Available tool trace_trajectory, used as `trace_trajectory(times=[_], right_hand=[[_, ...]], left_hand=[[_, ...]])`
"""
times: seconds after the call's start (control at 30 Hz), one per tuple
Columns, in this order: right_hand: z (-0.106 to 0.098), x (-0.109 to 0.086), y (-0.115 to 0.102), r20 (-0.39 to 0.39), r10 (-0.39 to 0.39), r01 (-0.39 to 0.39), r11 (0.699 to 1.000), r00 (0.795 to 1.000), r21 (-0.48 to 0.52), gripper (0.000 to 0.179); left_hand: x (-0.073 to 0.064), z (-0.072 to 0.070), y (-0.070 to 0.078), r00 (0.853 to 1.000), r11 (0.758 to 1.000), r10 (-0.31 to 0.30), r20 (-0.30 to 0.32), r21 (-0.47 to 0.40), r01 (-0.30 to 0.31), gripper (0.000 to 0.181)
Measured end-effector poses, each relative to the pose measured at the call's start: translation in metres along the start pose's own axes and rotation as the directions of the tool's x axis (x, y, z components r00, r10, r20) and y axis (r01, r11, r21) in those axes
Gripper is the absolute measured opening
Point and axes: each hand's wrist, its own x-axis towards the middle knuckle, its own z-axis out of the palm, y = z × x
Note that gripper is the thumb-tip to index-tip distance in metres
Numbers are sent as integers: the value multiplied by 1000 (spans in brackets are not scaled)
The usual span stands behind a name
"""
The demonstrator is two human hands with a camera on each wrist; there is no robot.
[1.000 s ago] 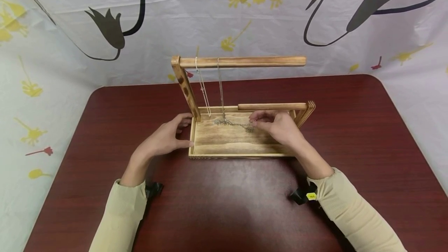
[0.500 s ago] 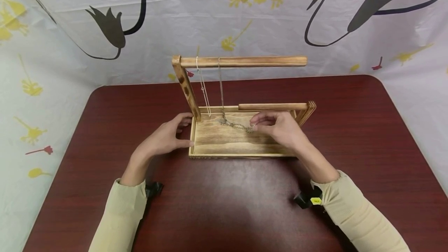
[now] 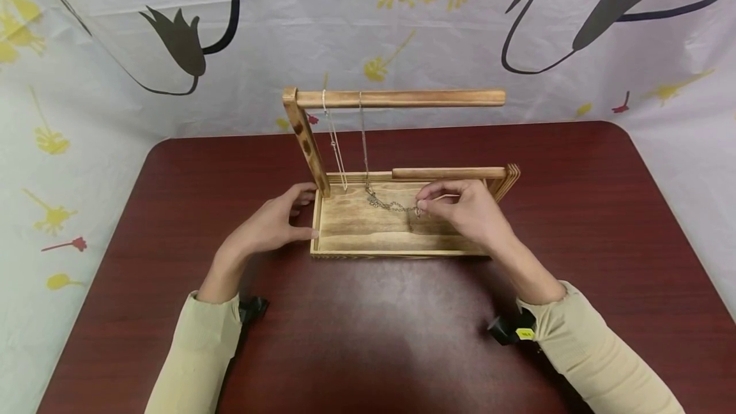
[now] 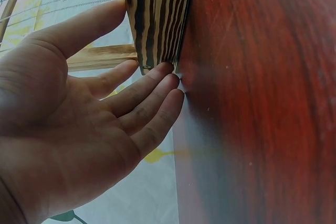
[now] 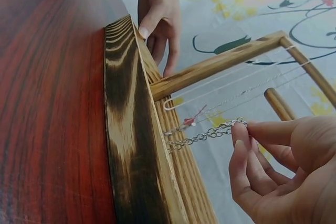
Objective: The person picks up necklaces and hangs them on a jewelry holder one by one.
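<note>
My right hand (image 3: pixel 468 213) pinches one end of a silver link chain (image 3: pixel 393 206) between thumb and forefinger, over the wooden jewelry stand's tray (image 3: pixel 368 238). From those fingertips the doubled chain (image 5: pixel 207 135) sags leftward, towards the foot of a thin silver necklace (image 3: pixel 364 136). That necklace hangs from the stand's top bar (image 3: pixel 425 99), beside a pale necklace (image 3: pixel 336 149). My left hand (image 3: pixel 267 225) rests at the tray's left end, thumb on the rim. In the left wrist view, its fingers (image 4: pixel 157 111) extend loosely along the striped wooden edge (image 4: pixel 160 19).
A slanted post (image 3: pixel 307 149) holds the top bar at the left. Behind my right hand a lower bar (image 3: pixel 448 173) runs to a short support (image 3: pixel 506 181). The stand sits on a dark red table (image 3: pixel 368 324), with a flower-printed cloth (image 3: pixel 276 50) behind it.
My right hand has shifted slightly right, drawing the chain out from its bunched heap and raising the pinched end. The left hand stays in place.
</note>
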Motion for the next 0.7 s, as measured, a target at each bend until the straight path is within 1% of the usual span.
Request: trace_trajectory(times=[0.17,0.3,0.4,0.63,0.7], right_hand=[[-2,-3,-2,-7,1,-1,1000,1000,12,20],[-5,-6,-4,17,6,-7,998,1000,57,19],[-7,-9,-5,28,8,-11,996,1000,89,19],[-8,-12,-8,35,16,-19,995,999,98,20],[-8,-13,-9,39,13,-17,995,999,96,20]], left_hand=[[1,0,-2,1000,1000,14,-10,2,-14,82],[1,0,-2,999,999,32,-17,0,-32,82],[0,0,-2,999,1000,31,-15,0,-31,82],[0,1,-1,1000,1000,6,-15,4,-6,82],[0,1,0,1000,1000,7,-14,1,-7,82]])
